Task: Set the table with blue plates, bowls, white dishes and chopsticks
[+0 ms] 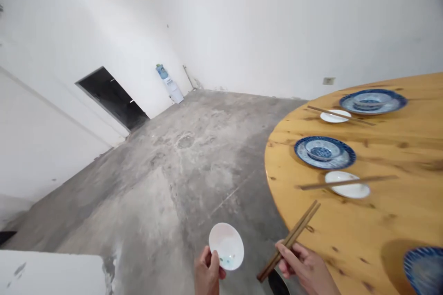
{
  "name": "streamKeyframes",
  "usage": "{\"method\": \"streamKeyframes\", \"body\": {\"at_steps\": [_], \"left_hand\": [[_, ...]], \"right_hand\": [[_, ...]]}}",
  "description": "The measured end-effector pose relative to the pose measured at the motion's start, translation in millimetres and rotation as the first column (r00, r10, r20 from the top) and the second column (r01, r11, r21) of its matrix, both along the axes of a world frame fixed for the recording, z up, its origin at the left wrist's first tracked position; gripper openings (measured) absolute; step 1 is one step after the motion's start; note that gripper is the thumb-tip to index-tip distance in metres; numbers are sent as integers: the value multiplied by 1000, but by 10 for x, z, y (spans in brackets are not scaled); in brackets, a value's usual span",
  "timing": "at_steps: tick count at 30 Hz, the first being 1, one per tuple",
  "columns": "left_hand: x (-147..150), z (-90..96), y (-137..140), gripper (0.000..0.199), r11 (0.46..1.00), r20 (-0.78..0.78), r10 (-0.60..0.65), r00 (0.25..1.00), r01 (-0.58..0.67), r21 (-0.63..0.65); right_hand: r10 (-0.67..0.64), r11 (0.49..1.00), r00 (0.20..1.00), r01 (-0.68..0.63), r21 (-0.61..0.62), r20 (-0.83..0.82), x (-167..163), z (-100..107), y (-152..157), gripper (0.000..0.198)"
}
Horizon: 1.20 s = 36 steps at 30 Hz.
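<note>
My left hand (pixel 208 271) grips the lower left rim of a small white dish (pixel 226 243) with its thumb on the inside. The dish is tilted toward me above the floor and has faint green marks near its bottom. In my right hand (pixel 302 265) is a pair of brown wooden chopsticks (pixel 297 230), pinched between thumb and fingers and slanting up to the right over the table's edge. Nearest on the round wooden table (pixel 346 230), another white dish (pixel 351 190) lies with chopsticks (pixel 377 179) across it.
A blue-patterned plate (pixel 349 159) bears a clear bowl (pixel 323 151), and a similar plate (pixel 401 101) lies farther back. Beyond, chopsticks cross a white dish (pixel 334 119). Another blue plate (pixel 424 267) is cut off at lower right. A water dispenser (pixel 173 90) stands by the wall, near a dark doorway (pixel 112 99).
</note>
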<state>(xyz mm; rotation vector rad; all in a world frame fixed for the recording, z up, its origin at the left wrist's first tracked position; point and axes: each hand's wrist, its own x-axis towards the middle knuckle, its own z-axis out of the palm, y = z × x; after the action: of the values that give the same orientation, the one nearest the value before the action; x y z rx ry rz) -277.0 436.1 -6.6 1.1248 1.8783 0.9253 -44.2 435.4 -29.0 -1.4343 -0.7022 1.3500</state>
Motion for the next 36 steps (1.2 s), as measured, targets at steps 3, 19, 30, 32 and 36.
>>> {"method": "streamKeyframes", "body": {"at_steps": [3, 19, 30, 32, 36], "left_hand": [[-173, -35, 390, 49, 997, 7, 80, 997, -80, 19], [-563, -48, 3849, 42, 925, -31, -379, 925, 379, -19], [588, -118, 5718, 35, 702, 158, -698, 698, 711, -36], [839, -159, 6033, 35, 688, 167, -712, 682, 725, -33], [1261, -174, 6771, 36, 694, 116, -714, 691, 720, -21]], "right_hand": [[26, 999, 1000, -27, 30, 7, -142, 109, 532, 46], [-423, 903, 906, 422, -82, 9, -531, 73, 2806, 61], [-656, 738, 752, 657, -154, 63, -227, -43, 4087, 49], [-648, 743, 759, 649, -167, 66, -48, -126, 4400, 47], [-596, 793, 801, 598, -115, 53, 452, -139, 5187, 43]]}}
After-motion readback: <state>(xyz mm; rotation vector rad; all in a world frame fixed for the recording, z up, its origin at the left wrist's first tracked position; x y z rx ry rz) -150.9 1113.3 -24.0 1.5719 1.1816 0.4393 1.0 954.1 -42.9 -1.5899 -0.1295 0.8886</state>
